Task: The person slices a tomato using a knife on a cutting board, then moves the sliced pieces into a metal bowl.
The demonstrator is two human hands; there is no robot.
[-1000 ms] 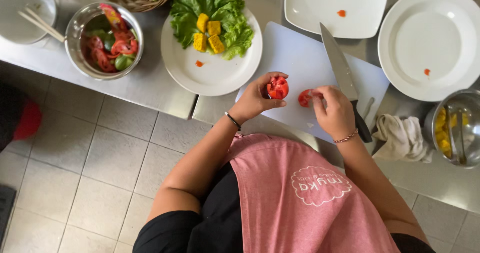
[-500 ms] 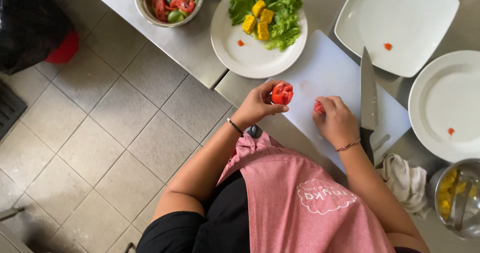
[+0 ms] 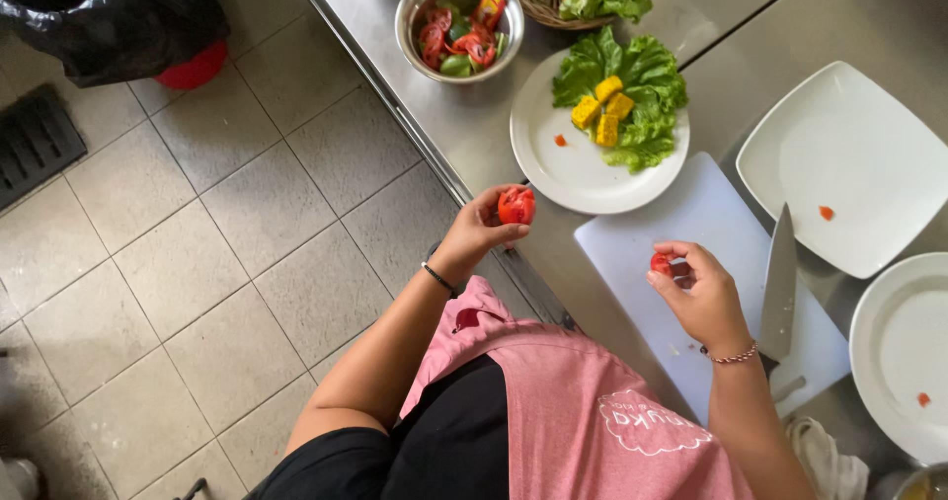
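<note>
The right hand (image 3: 703,298) is over the cutting board (image 3: 691,233) on the table (image 3: 474,125), with a knife (image 3: 780,283) lying on the board just right of it. The left hand (image 3: 484,229) is beside the round plate (image 3: 563,164); a bowl (image 3: 456,21) stands beyond it.

Bare cutting board (image 3: 691,233) lies open between round plate (image 3: 563,164) and knife (image 3: 780,283).
</note>
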